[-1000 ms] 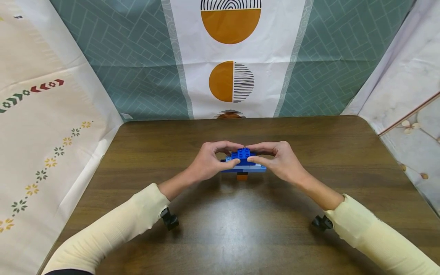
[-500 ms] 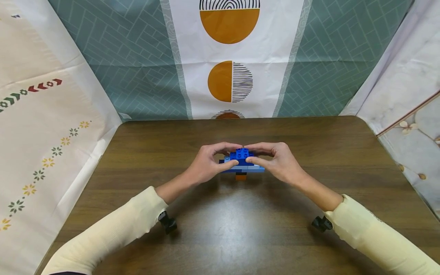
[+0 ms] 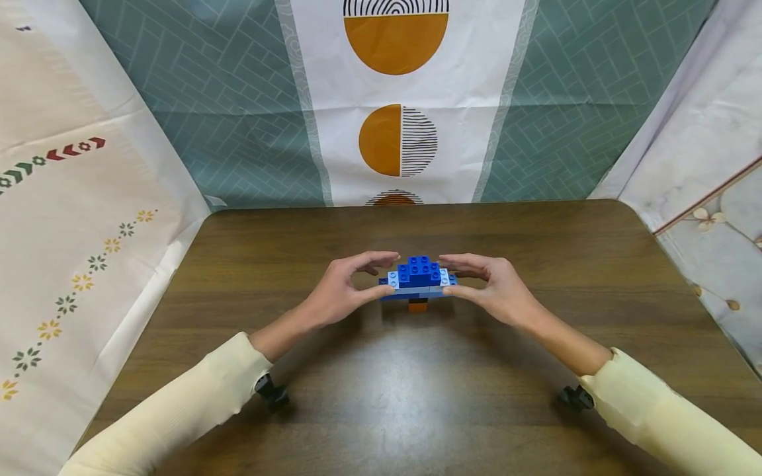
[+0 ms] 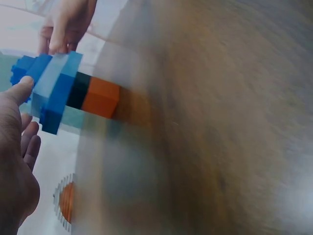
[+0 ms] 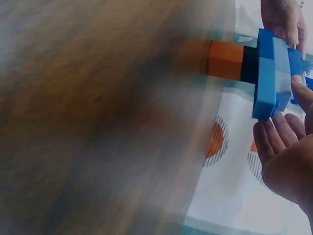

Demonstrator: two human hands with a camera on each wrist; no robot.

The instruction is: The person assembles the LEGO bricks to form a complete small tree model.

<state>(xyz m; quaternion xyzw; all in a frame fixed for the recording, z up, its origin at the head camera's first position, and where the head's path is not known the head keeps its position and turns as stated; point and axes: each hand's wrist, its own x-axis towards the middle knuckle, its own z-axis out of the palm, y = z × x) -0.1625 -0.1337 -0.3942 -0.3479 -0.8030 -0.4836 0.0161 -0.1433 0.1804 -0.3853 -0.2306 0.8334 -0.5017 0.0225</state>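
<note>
A stack of toy building bricks (image 3: 419,270) stands upright on the table in the head view. At its foot is an orange brick (image 4: 101,97) with a black brick (image 4: 78,91) on it. Above these lie a wider blue layer, a light blue layer (image 5: 282,73) and stepped dark blue studded bricks. My left hand (image 3: 339,289) is at the stack's left side, thumb tip at the light blue layer, fingers extended behind, apart from the bricks. On the right side my right hand (image 3: 501,289) mirrors this, thumb near the light blue layer, fingers loosely bent.
The brown wooden table (image 3: 405,390) spreads around the stack. Behind it hangs a patterned cloth (image 3: 399,139), with more cloth along the left and right sides. A small black device (image 3: 272,393) sits at the left wrist, another (image 3: 576,398) at the right.
Both hands have moved outward from the top blue brick, the left hand to the left and the right hand to the right. They have let go of that brick, and the stack stays in place.
</note>
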